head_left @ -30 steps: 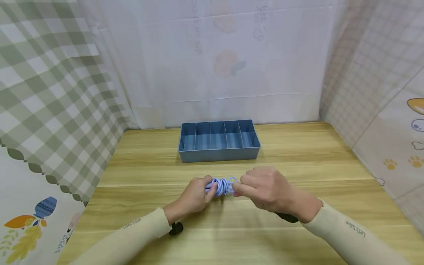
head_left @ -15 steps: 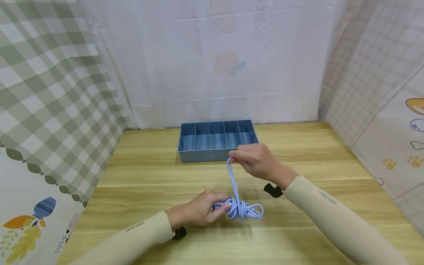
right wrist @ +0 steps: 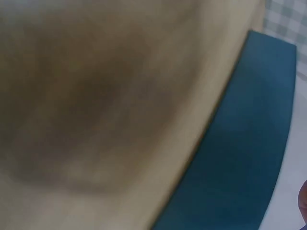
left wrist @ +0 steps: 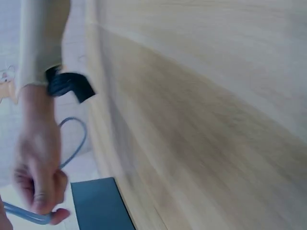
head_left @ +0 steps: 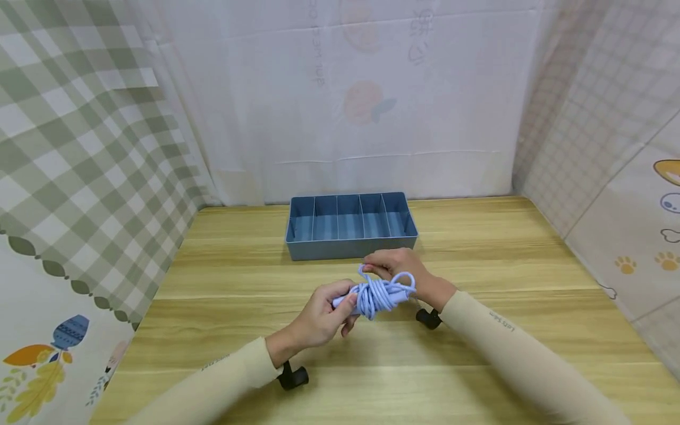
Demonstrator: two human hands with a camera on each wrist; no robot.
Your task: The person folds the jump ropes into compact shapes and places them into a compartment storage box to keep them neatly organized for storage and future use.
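My left hand grips one end of a light blue rope bundled into a thick coil, thumb on top. Turns of rope wrap round the bundle's middle, and a loop stands out at its right end. Above the coil, my right hand pinches a strand drawn off it. The left wrist view shows the right hand with curled fingers on the rope strand. At the right edge of the right wrist view only a fingertip shows.
A blue-grey box with several compartments stands beyond the hands at the back of the wooden table. A white cloth hangs behind it, and a green checked cloth hangs on the left. Black cameras are strapped to the wrists.
My right hand drew a strand up and away from the coil, then came back down close to it. My left hand lowered the coil, then raised it again, tilting it.
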